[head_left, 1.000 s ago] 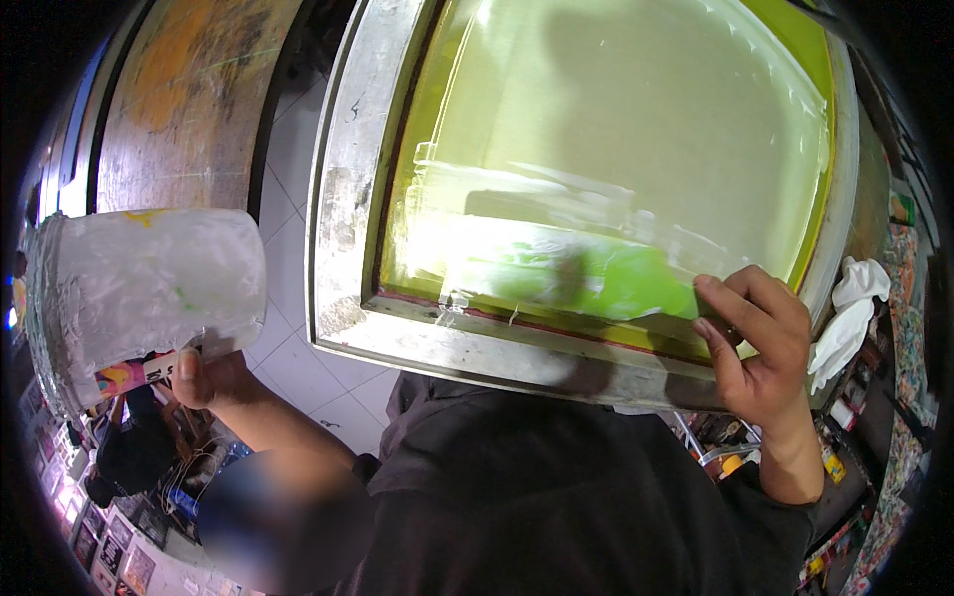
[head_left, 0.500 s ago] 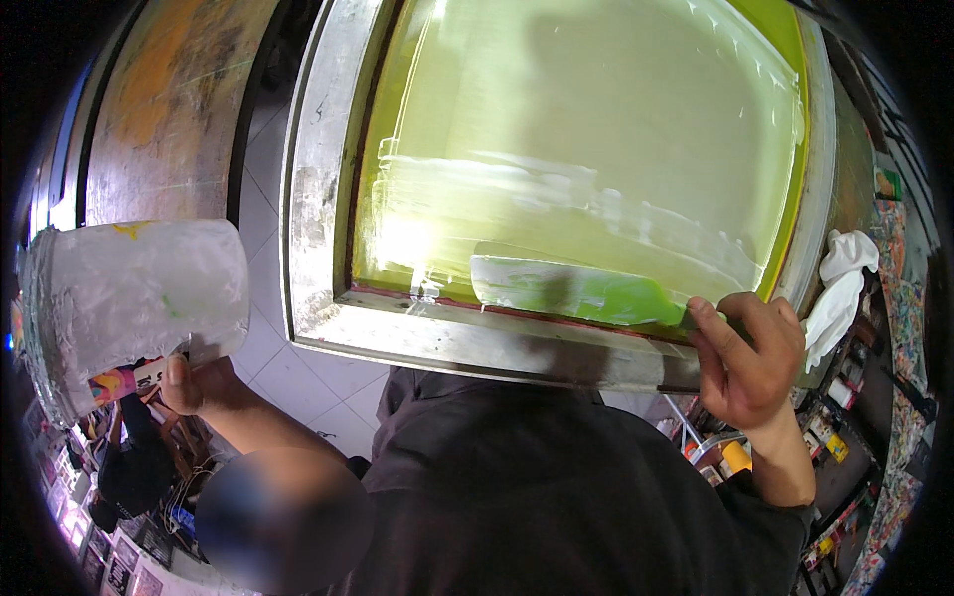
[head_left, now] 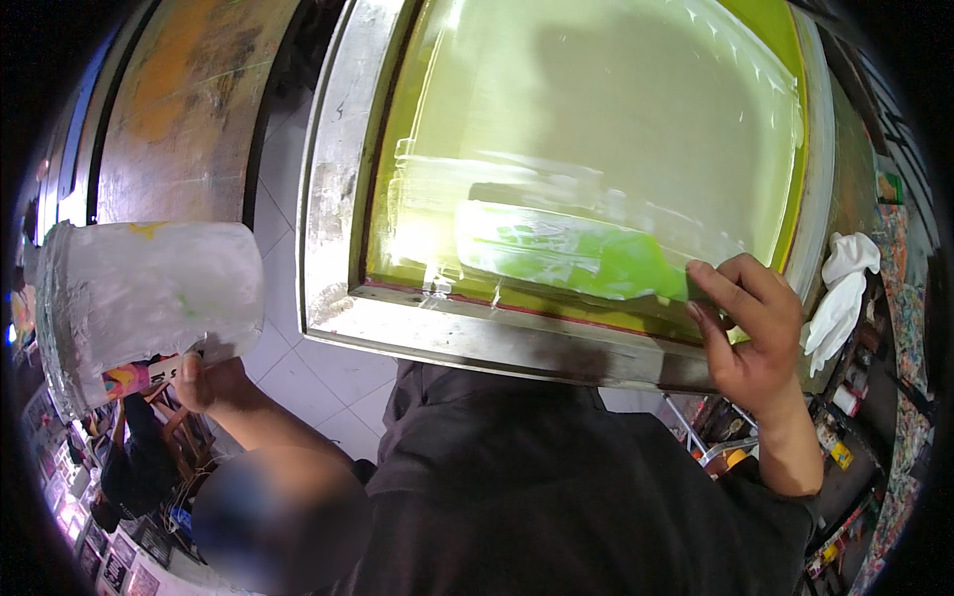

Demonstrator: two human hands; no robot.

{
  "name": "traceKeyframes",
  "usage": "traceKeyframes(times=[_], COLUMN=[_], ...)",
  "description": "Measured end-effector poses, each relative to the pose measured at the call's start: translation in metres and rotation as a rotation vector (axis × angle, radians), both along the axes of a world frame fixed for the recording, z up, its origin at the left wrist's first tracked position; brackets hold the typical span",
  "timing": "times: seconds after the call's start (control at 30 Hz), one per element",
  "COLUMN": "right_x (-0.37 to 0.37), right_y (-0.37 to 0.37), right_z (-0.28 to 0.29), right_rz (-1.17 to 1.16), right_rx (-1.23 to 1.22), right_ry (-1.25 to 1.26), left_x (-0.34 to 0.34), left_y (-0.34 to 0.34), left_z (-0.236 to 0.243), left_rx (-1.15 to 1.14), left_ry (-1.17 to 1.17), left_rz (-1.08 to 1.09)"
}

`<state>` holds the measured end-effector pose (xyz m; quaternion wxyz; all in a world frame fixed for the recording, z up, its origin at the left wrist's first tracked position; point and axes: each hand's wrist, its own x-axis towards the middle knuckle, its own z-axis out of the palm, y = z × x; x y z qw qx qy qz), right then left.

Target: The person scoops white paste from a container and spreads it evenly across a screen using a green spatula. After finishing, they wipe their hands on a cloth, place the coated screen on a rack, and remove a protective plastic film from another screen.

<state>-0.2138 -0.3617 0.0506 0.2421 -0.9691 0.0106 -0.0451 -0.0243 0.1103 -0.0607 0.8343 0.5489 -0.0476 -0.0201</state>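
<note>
Both hands at a framed screen. The right hand (head_left: 750, 333), fingers curled, pinches the narrow end of a scraper (head_left: 556, 253) near the frame's near right corner. The scraper is a flat, flexible-looking green blade with rounded corners, its face streaked with white paste; it lies along the near edge of the frame (head_left: 497, 341), over the mesh (head_left: 636, 119). Whether it touches the mesh cannot be told. The mesh is smooth and pale yellow-green, with wet white smears across its near part; the frame is grey, metallic-looking and scuffed.

Compared with half a second earlier, the scraper sits farther from the frame's near edge and slightly more to the left; the left hand keeps its hold.

The left hand (head_left: 211, 380) grips a tub (head_left: 174, 283) off the frame's left edge, thumb against the wall. The tub is whitish and rounded, lying sideways in view, paste-smeared, with a crusted, ridged left end; its inside is hidden. Beyond the frame's right edge hangs a crumpled white cloth (head_left: 843, 288).
</note>
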Motion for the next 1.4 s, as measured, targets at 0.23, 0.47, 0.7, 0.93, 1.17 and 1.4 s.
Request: traceKeyframes(times=[0.23,0.47,0.7,0.93,1.17,1.4], right_x=[0.012,0.013,0.017,0.021,0.019,0.028], right_y=[0.019,0.022,0.001,-0.007,-0.001,0.017], right_z=[-0.004,0.007,0.02,0.061,0.165,0.221], right_rz=[0.163,0.148,-0.005,-0.107,0.063,0.366], right_rx=[-0.329,-0.195,0.285,0.35,-0.382,-1.047], right_ry=[-0.127,0.023,0.048,-0.352,-0.779,-1.038], left_x=[-0.006,-0.012,-0.011,0.002,0.028,0.02], left_y=[0.002,-0.005,-0.071,-0.145,-0.154,-0.15], left_z=[0.003,0.001,0.034,0.08,0.176,0.219], left_rx=[0.012,0.016,0.186,0.818,0.75,0.88], left_ry=[-0.005,-0.049,-0.316,-0.755,-1.315,-1.478], left_rz=[0.025,0.096,0.257,0.379,0.566,0.546])
